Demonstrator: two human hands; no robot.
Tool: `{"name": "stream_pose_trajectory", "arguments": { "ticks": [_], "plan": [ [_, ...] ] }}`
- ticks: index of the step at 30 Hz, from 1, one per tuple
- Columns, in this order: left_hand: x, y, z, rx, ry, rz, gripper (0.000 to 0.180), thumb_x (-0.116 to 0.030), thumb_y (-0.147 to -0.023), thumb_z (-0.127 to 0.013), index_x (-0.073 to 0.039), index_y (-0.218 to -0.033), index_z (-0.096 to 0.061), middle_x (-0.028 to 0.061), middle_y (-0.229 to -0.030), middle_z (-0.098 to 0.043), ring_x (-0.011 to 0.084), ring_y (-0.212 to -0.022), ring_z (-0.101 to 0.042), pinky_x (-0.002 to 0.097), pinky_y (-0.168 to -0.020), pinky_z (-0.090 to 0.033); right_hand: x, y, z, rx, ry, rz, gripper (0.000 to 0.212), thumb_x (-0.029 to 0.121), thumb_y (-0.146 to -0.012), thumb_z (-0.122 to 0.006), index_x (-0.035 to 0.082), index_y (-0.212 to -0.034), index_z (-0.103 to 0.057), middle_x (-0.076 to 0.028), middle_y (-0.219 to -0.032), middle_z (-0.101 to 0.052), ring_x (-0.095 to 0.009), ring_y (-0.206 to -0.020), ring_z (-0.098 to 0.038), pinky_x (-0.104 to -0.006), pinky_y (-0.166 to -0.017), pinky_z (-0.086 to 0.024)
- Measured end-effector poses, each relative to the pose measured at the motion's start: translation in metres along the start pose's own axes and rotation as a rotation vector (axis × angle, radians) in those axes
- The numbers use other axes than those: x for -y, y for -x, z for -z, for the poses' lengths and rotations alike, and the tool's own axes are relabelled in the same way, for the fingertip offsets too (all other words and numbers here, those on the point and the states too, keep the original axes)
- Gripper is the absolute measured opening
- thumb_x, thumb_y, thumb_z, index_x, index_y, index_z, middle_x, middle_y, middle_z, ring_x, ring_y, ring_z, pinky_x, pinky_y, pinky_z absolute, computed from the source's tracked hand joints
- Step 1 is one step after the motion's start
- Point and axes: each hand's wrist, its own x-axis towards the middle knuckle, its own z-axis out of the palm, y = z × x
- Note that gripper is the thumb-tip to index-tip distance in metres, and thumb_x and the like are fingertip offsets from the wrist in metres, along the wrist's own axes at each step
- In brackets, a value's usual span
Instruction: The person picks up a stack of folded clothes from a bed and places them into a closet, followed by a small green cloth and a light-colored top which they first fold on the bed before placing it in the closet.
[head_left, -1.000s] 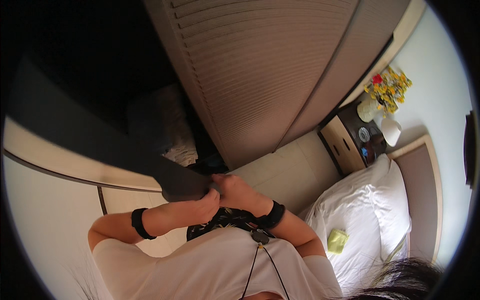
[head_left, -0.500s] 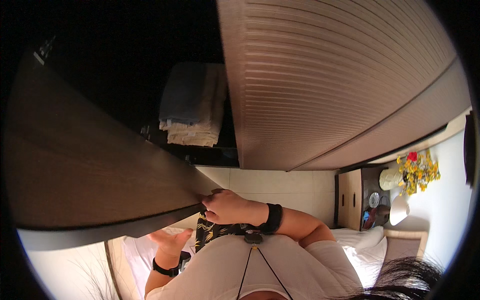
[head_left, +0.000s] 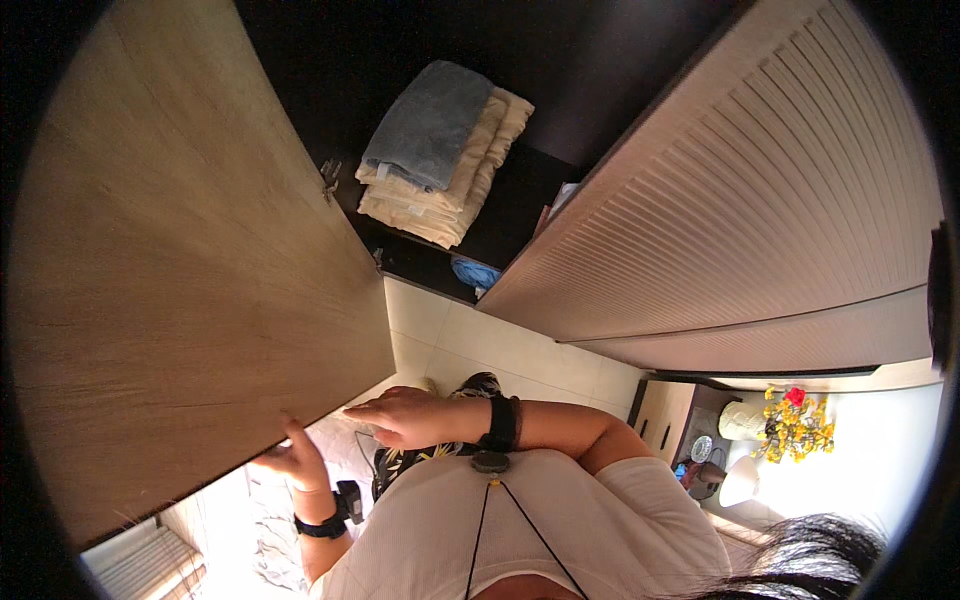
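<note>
A light wooden wardrobe door (head_left: pixel 190 300) stands swung wide open and fills the left of the view. My left hand (head_left: pixel 295 460) grips its lower edge, with one finger laid up against the panel. My right hand (head_left: pixel 400 418) hovers flat beside the door's corner, fingers spread and holding nothing. Both wrists carry black bands. Inside the dark wardrobe a stack of folded cream towels (head_left: pixel 440 195) lies on a shelf with a grey towel (head_left: pixel 425 120) on top.
A louvred wardrobe door (head_left: pixel 740 230) stays closed on the right. A blue item (head_left: pixel 475 272) lies low in the wardrobe. Pale floor tiles (head_left: pixel 470 345) run below. A nightstand (head_left: pixel 665 420), yellow flowers (head_left: pixel 790 425) and a white lamp (head_left: pixel 735 482) stand at the lower right.
The wooden door has swung far open, showing the towels inside. My right hand has come off its edge; my left hand has moved up onto the lower edge.
</note>
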Motion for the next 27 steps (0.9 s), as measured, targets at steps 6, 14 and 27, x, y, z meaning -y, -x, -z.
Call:
{"name": "stream_pose_trajectory", "arguments": {
  "ticks": [6,14,27],
  "plan": [
    [0.025,-0.053,0.015,-0.121,0.174,0.272,0.055,-0.018,-0.087,-0.052,0.004,-0.127,-0.024,0.0172,-0.127,-0.037,0.0244,-0.108,-0.041,0.0370,-0.094,-0.032,-0.031,0.028,-0.001,0.044,-0.079,-0.338,0.038,0.013,-0.080,-0.052,0.003,-0.116,-0.047,-0.018,-0.102,-0.057,-0.030,-0.090,-0.057,-0.0355,-0.078,-0.044],
    [0.118,-0.108,0.040,-0.086,-0.010,0.270,0.051,-0.035,-0.089,-0.045,0.012,-0.110,-0.046,0.0170,-0.108,-0.053,0.0216,-0.095,-0.049,0.0336,-0.083,-0.040,-0.066,0.069,-0.015,-0.142,-0.384,-0.692,0.033,0.011,-0.085,-0.050,0.000,-0.116,-0.046,-0.015,-0.104,-0.059,-0.018,-0.093,-0.058,-0.0292,-0.079,-0.046],
    [0.176,-0.138,0.034,-0.392,0.216,0.575,0.052,-0.050,-0.087,-0.038,-0.003,-0.104,-0.049,0.0010,-0.078,-0.050,0.0106,-0.067,-0.045,0.0232,-0.059,-0.038,-0.112,0.058,0.022,-0.032,-0.365,-0.624,0.031,0.011,-0.086,-0.051,-0.002,-0.114,-0.046,-0.014,-0.097,-0.061,-0.019,-0.087,-0.060,-0.0287,-0.077,-0.047]
  ]
}}
